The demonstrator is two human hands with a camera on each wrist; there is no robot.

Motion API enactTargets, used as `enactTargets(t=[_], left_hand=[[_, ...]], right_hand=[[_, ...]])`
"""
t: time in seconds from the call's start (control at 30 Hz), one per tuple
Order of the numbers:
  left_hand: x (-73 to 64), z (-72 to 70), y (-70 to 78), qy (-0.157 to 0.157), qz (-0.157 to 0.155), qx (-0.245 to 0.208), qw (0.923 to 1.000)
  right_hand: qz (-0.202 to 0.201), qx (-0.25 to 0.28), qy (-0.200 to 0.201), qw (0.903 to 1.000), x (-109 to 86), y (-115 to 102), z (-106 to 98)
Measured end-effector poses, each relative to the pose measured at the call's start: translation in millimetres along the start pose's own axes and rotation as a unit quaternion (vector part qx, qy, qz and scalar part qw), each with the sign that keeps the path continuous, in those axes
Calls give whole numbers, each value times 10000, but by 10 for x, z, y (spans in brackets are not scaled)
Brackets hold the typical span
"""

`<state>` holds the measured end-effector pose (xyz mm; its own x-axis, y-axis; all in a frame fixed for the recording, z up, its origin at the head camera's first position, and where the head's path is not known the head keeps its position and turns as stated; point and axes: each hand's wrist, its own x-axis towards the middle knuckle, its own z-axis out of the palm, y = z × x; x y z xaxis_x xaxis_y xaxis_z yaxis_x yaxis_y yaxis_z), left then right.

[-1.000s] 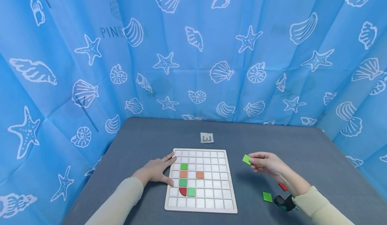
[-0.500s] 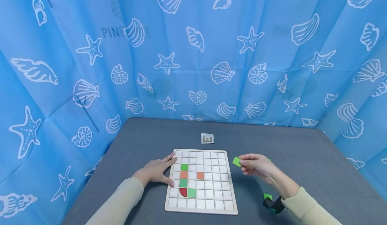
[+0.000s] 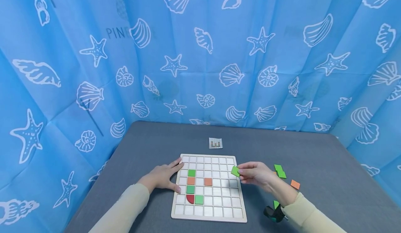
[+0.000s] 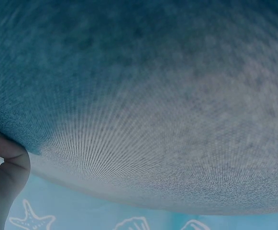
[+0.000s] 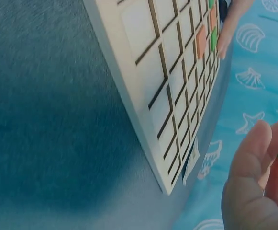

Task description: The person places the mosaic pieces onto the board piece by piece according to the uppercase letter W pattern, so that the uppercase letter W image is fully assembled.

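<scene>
Head cam: my R hand (image 3: pixel 258 175) pinches green tile (image 3: pixel 235 171); L hand (image 3: pixel 161 177) w/ fingers spread touches board (image 3: pixel 209 219), prob steadying it.

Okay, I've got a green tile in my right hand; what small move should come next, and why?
I'd likely bring the right hand left over the board, toward the cells around the isolated orange tile. Those cells are bare, the right hand pinches the green tile near the board's right edge, and the left hand touches the left edge, perhaps steadying it.
</scene>
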<state>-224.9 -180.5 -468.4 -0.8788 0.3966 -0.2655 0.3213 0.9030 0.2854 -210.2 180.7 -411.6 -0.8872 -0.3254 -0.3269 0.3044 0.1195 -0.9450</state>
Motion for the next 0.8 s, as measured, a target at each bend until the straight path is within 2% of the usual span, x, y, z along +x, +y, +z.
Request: enactTargets(t=[0.43, 0.8], left_hand=[[35, 15, -25, 7, 36, -28, 10000], [35, 15, -27, 5, 37, -22, 10000]], right_hand=[[167, -317, -15, 9994, 59, 81, 264], [461, -1070, 474, 9921, 125, 214, 551]])
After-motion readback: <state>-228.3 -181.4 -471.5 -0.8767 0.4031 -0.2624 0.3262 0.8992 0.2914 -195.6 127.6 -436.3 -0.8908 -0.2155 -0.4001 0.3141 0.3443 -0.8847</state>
